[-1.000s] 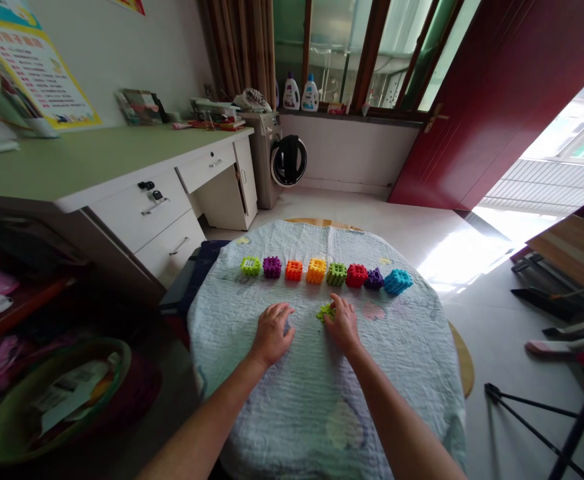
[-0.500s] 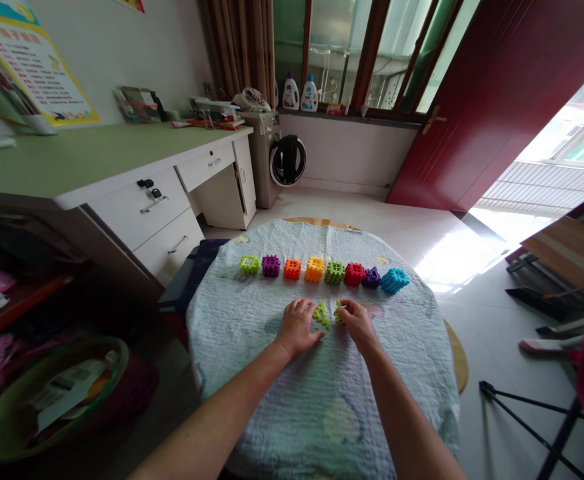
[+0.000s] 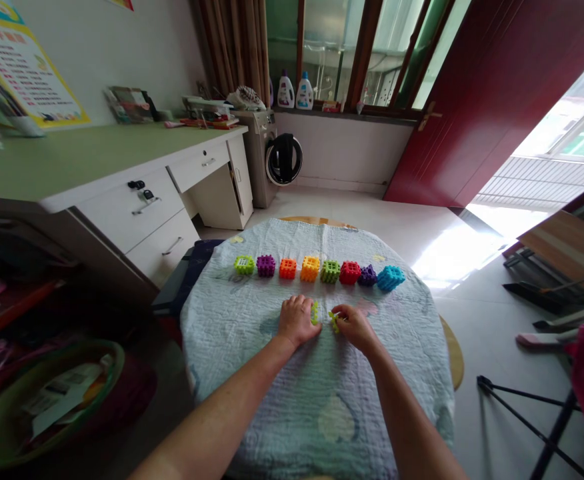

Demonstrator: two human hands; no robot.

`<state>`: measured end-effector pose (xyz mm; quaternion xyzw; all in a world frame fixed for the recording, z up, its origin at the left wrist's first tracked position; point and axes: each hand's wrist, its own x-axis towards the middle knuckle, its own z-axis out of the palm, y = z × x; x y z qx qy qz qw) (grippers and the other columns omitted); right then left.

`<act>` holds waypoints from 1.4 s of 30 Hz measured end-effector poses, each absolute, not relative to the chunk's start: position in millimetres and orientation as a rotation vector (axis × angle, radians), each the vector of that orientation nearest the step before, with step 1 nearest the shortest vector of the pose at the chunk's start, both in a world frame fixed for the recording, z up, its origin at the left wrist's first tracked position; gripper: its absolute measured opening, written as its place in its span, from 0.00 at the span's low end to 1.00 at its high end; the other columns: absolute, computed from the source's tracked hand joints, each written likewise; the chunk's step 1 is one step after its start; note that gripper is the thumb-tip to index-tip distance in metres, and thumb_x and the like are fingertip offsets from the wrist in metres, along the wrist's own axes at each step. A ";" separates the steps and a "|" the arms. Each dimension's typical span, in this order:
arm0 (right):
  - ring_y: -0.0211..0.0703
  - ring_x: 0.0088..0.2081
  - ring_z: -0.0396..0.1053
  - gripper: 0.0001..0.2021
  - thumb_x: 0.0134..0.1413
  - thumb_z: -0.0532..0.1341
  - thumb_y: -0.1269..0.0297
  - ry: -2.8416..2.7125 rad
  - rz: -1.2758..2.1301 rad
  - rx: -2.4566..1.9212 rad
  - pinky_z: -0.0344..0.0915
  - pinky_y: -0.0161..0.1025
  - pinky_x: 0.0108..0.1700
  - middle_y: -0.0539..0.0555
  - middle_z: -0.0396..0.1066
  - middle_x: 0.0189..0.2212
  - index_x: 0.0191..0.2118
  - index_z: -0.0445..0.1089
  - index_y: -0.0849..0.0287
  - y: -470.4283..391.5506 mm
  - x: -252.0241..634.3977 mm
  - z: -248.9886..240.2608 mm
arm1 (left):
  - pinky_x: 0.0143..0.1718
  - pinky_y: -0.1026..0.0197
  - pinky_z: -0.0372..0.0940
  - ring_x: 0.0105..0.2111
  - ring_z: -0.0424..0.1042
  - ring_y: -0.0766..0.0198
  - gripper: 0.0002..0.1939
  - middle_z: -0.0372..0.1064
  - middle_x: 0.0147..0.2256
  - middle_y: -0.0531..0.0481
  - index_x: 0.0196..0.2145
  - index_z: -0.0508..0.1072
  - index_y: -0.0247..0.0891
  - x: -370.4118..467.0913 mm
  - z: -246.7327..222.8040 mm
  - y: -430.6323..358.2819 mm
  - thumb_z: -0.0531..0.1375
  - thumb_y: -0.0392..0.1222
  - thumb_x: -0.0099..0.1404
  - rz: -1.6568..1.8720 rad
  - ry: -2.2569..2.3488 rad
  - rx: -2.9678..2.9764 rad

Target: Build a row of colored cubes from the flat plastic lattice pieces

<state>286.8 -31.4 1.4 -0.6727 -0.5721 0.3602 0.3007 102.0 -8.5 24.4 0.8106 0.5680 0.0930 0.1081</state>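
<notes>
My left hand is closed around a yellow-green plastic building piece, with only its right edge showing beyond the fingers. A second yellow-green building piece is pinched between the thumb and fingers of my right hand. A narrow gap separates the two pieces, just above the cloth. Beyond my hands a row of coloured lattice cubes crosses the table: a lime cube at the left end, an orange cube and a yellow cube near the middle, and a blue block at the right end.
A pale patterned cloth covers the round table. The green-topped desk stands to the left, with a washing machine behind it. A basket is at the lower left. Black stand legs are on the floor at right.
The left piece has turned and is now more covered by my left hand. The right piece has tilted and moved slightly lower in my right hand. The whole view has shifted a little.
</notes>
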 end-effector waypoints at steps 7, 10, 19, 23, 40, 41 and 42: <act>0.34 0.23 0.61 0.15 0.42 0.56 0.73 -1.541 1.017 -1.751 0.53 0.32 0.28 0.45 0.65 0.19 0.38 0.73 0.61 -26.5 254.6 6.4 | 0.46 0.53 0.61 0.44 0.69 0.52 0.14 0.72 0.39 0.46 0.38 0.72 0.40 54.1 27.1 -17.6 0.62 0.51 0.59 0.298 1.877 2.233; 0.34 0.23 0.62 0.14 0.45 0.56 0.71 -1.535 1.069 -1.711 0.54 0.32 0.27 0.45 0.65 0.20 0.41 0.72 0.61 -23.6 231.3 6.6 | 0.48 0.54 0.61 0.46 0.69 0.53 0.16 0.72 0.44 0.45 0.44 0.71 0.40 38.8 27.6 -20.5 0.62 0.48 0.60 0.392 1.912 2.151; 0.40 0.31 0.67 0.14 0.50 0.57 0.68 -1.661 0.850 -1.716 0.61 0.37 0.38 0.52 0.73 0.29 0.43 0.72 0.59 -25.9 229.3 10.4 | 0.57 0.53 0.60 0.53 0.66 0.54 0.26 0.69 0.51 0.47 0.51 0.69 0.44 34.3 17.0 -30.1 0.66 0.41 0.54 0.553 1.579 2.100; 0.47 0.41 0.67 0.13 0.51 0.57 0.69 -1.719 0.440 -1.869 0.59 0.42 0.47 0.59 0.73 0.40 0.42 0.74 0.60 -26.3 259.0 2.0 | 0.56 0.52 0.59 0.53 0.66 0.52 0.32 0.68 0.52 0.47 0.53 0.68 0.45 46.1 17.0 -34.8 0.69 0.52 0.51 0.499 1.629 2.137; 0.48 0.46 0.60 0.11 0.55 0.56 0.69 -1.703 0.057 -1.974 0.52 0.43 0.50 0.56 0.69 0.41 0.42 0.73 0.58 -33.3 270.2 -21.4 | 0.56 0.55 0.58 0.53 0.65 0.53 0.36 0.67 0.52 0.46 0.55 0.63 0.44 68.2 17.7 -26.3 0.69 0.51 0.51 0.398 1.742 2.171; 0.48 0.45 0.60 0.11 0.55 0.56 0.69 -1.702 0.057 -1.969 0.52 0.43 0.50 0.56 0.69 0.41 0.41 0.73 0.58 -33.2 270.3 -21.8 | 0.55 0.55 0.59 0.53 0.65 0.53 0.37 0.66 0.52 0.46 0.56 0.62 0.44 68.6 17.8 -25.6 0.69 0.51 0.50 0.385 1.747 2.161; 0.48 0.45 0.60 0.11 0.55 0.56 0.69 -1.701 0.056 -1.963 0.52 0.43 0.50 0.56 0.69 0.41 0.41 0.73 0.58 -33.2 270.3 -22.2 | 0.55 0.56 0.59 0.53 0.65 0.53 0.38 0.66 0.51 0.46 0.56 0.62 0.44 69.3 17.9 -24.9 0.70 0.52 0.50 0.368 1.757 2.148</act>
